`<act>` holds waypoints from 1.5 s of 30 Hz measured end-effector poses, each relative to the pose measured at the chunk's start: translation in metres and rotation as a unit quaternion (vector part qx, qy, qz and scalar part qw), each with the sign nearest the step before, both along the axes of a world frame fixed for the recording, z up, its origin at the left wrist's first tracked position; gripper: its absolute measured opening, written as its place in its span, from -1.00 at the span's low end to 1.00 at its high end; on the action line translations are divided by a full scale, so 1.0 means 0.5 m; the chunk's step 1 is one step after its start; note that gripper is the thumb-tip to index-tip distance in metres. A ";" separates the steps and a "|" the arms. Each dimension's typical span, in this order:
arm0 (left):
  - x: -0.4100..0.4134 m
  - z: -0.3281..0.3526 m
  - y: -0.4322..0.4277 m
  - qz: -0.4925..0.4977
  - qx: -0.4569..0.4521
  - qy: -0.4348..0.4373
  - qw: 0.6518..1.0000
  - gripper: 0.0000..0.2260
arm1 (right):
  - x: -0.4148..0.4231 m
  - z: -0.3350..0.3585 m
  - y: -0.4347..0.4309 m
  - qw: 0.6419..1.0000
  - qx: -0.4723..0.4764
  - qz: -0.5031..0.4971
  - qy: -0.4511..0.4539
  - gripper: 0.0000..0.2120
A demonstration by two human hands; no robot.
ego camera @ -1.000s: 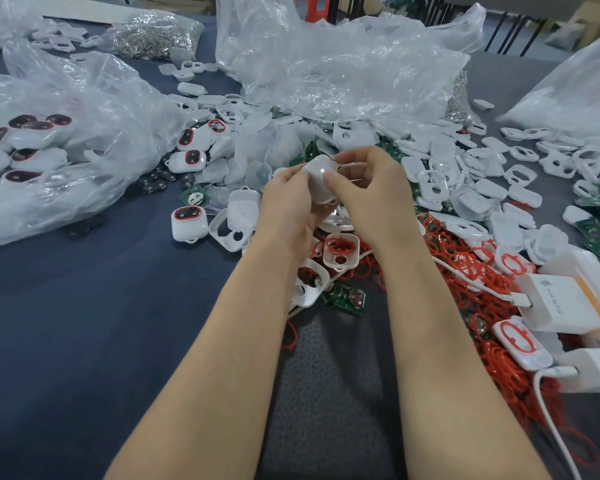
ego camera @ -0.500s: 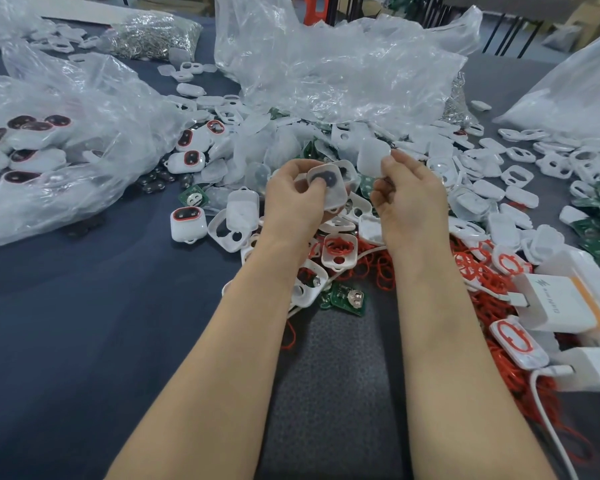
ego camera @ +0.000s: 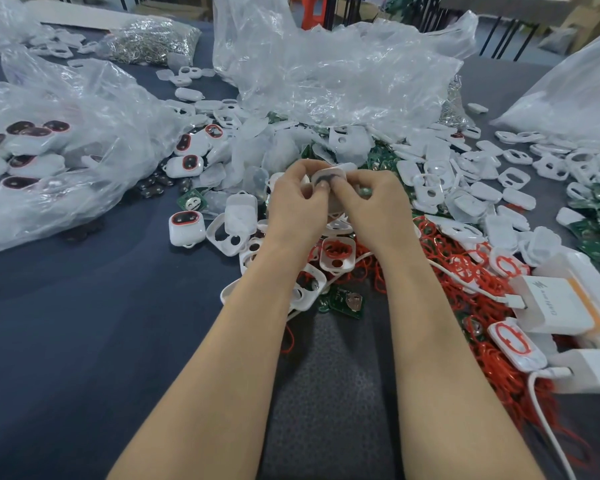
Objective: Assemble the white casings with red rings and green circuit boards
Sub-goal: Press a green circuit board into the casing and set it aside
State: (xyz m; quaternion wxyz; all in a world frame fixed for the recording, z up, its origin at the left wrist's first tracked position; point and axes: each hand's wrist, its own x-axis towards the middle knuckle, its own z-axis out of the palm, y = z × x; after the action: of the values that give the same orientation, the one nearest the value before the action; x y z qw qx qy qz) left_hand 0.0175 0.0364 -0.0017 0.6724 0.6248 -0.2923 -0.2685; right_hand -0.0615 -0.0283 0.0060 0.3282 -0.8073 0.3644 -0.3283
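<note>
Cluttered table (ego camera: 84,323): white casing (ego camera: 328,174) between left hand (ego camera: 296,206) and right hand (ego camera: 374,206)

The person's left hand (ego camera: 296,206) and right hand (ego camera: 378,206) are both bare. The left forearm (ego camera: 222,358) and the right forearm (ego camera: 440,358) are also uncovered, from the wrist down to the lower edge of the view. Both forearms look slim and smooth, and they become wider towards the elbow. The fingernails are too small to describe. Between the forearms shows a dark grey cloth (ego camera: 336,393) with a fine dotted weave; whether it is the person's clothing cannot be told.
</note>
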 end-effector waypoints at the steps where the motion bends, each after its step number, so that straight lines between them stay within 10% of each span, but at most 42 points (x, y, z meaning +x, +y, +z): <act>1: -0.001 0.000 0.001 -0.003 0.004 -0.007 1.000 -0.74 | -0.001 -0.001 -0.001 1.000 0.003 -0.001 0.002 -0.79; 20: -0.004 -0.008 -0.003 -0.010 0.037 -0.083 0.996 -0.73 | 0.009 -0.015 -0.010 0.998 0.057 -0.042 -0.003 -0.83; 45: 0.003 0.016 -0.001 -0.001 -0.042 0.121 0.992 -0.81 | 0.008 -0.012 -0.004 0.963 0.243 0.019 -0.113 -0.85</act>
State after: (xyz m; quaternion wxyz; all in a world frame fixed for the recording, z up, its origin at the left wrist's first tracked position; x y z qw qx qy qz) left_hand 0.0191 0.0356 0.0065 0.7282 0.5588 -0.2198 -0.3304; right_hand -0.0574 -0.0303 0.0000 0.5595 -0.6676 0.3787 -0.3129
